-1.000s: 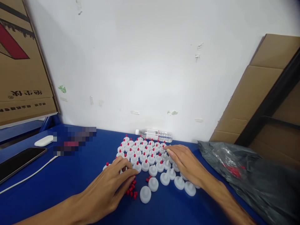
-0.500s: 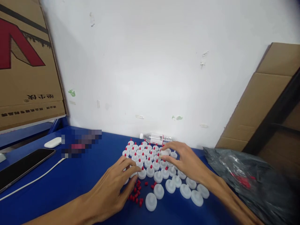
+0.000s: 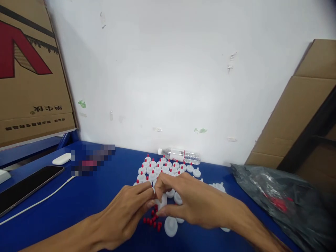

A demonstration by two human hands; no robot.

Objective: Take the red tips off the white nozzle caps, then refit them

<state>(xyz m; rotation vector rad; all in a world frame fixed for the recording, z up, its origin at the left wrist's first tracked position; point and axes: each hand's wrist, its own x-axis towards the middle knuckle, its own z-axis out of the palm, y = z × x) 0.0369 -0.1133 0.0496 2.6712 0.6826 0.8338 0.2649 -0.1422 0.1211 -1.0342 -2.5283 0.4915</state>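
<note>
While both my hands meet at lower middle of frame, the key relation is the white lid (image 3: 163,203) sitting between them, at the fingertips. Right hand (image 3: 193,201) has it: finger and thumb part-spread, curled round the rim. Lid's axis looks roughly sideways, spout turned frame-left at my left hand (image 3: 130,204). Left fingertips are bunched right by the spout, so left is the nearer hand to that end; whether they pinch a red tip is hidden, can't tell. Just below on the bench (image 3: 122,162): loose red tips (image 3: 159,225), and right of them a separate lid (image 3: 171,226) with no red showing. Past the hands, centre of frame: capped lids (image 3: 141,177), spouts up. Farthest: clear bottle (image 3: 177,154) on its side near the wall (image 3: 157,70).
</note>
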